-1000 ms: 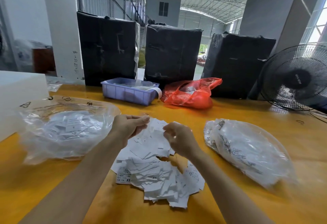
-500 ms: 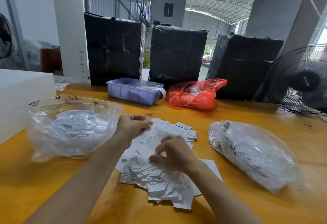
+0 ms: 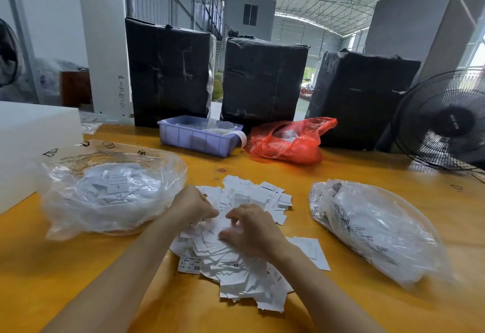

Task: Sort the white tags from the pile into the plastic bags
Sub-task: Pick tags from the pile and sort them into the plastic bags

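Observation:
A loose pile of white tags [image 3: 244,275], some printed XS, lies on the yellow table [image 3: 78,280] in front of me. My left hand [image 3: 193,208] is at the pile's left side, with its curled fingers gripping a few tags. My right hand [image 3: 253,229] is on the middle of the pile, fingers bent and fingertips touching the tags. A clear plastic bag [image 3: 105,201] holding tags, one marked L, lies to the left. A second clear bag [image 3: 380,233] with tags lies to the right.
A blue bin [image 3: 194,141] and a red plastic bag [image 3: 288,143] sit behind the pile, in front of three black wrapped packages [image 3: 262,80]. A black fan [image 3: 446,122] stands at the far right. A white box [image 3: 34,143] is at the left edge.
Both hands have come down from above the pile onto it. The left hand has moved closer to the right hand, and the right hand's fingers have bent over the tags.

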Tool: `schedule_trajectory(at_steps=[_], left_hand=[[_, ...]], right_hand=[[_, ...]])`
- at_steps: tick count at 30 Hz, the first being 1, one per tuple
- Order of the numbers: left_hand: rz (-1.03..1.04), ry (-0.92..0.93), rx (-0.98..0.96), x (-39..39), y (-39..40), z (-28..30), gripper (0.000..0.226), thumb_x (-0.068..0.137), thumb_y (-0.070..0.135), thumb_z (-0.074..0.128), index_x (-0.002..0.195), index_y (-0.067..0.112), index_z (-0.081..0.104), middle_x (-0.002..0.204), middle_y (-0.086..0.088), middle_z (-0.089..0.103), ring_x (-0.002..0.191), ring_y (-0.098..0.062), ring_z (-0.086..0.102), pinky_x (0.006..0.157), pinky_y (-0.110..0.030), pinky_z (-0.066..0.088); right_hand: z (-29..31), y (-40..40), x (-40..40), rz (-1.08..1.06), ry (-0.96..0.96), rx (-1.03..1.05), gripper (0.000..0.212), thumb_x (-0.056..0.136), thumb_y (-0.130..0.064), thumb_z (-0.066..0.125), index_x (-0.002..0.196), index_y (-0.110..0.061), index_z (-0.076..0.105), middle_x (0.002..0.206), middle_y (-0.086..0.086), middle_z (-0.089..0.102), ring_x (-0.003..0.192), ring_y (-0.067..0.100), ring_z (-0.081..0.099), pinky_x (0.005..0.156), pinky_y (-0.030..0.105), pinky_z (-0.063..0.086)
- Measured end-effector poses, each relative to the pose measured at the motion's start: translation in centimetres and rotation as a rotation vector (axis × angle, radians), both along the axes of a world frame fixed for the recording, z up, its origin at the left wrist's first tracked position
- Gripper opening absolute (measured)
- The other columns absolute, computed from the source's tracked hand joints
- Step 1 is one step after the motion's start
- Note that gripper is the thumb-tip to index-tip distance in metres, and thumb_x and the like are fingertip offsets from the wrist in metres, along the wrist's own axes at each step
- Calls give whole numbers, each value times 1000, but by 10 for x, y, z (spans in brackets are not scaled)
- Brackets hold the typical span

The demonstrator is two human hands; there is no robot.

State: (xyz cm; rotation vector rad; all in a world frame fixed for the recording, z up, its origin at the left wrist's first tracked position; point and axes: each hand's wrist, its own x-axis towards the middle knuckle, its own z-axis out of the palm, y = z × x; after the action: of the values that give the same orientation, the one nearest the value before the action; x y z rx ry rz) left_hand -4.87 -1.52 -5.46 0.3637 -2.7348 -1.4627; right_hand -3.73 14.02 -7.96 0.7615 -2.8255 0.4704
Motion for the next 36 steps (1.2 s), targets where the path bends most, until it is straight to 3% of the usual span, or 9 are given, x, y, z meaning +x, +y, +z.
schedule_trajectory(at_steps=[6,11,13,16,18,23,28,32,36], left_hand=[[39,89,209,-3,1,5,24,70,6,82,79,-12,68,59,-13,55,55,-21,48,58,-28,40],[32,32,477,-1,5,15,23,79,0,73,63,0,56,43,-5,49,40,-12,52,43,-18,45],[68,40,618,0,8,18,24,82,1,70,66,4,52,52,-9,57,51,-14,57,42,-17,47],[140,111,722,-1,9,23,13,85,6,68,79,1,57,69,-12,60,61,-17,57,48,-20,49],[138,140,755,0,9,25,13,87,6,65,76,2,59,71,-12,60,61,-17,55,51,-23,49],[51,128,758,4,13,26,10,87,4,64,77,2,62,65,-8,68,54,-14,62,48,-21,48],[3,110,744,4,13,26,4,84,2,67,86,2,63,86,-20,68,72,-23,65,66,-28,56],[-76,100,786,8,13,26,5,80,2,69,83,2,66,75,-15,73,63,-19,70,57,-21,56],[-110,113,788,8,13,27,4,82,-1,66,86,1,65,71,-11,73,62,-18,71,54,-20,56]], right_hand=[[3,2,0,48,-14,-73,49,77,-49,70,109,-14,61,109,3,63,102,19,54,85,34,45],[15,7,-4,-31,18,-411,20,88,-19,65,82,-1,70,77,8,67,66,12,54,61,21,39],[21,14,-8,-119,-191,-692,23,92,-15,60,76,1,66,69,8,62,58,11,51,55,21,37],[28,23,-10,-101,-677,-1127,10,93,-6,56,89,-5,65,76,5,72,69,13,68,62,22,52],[29,27,-10,-74,-769,-1227,8,91,0,56,91,-2,64,76,7,74,68,15,70,64,23,54],[32,28,-9,-41,-771,-1259,4,84,1,64,87,-1,66,78,10,74,67,16,70,61,21,54],[33,29,-9,-75,-718,-1223,7,79,-3,72,78,-5,65,76,10,72,67,15,68,59,21,52],[37,30,-10,-133,-586,-1254,27,77,7,70,67,-8,50,84,17,66,78,24,66,67,25,53],[45,36,-10,-131,-470,-1296,20,79,4,68,74,-9,54,78,12,67,67,18,66,62,23,49]])
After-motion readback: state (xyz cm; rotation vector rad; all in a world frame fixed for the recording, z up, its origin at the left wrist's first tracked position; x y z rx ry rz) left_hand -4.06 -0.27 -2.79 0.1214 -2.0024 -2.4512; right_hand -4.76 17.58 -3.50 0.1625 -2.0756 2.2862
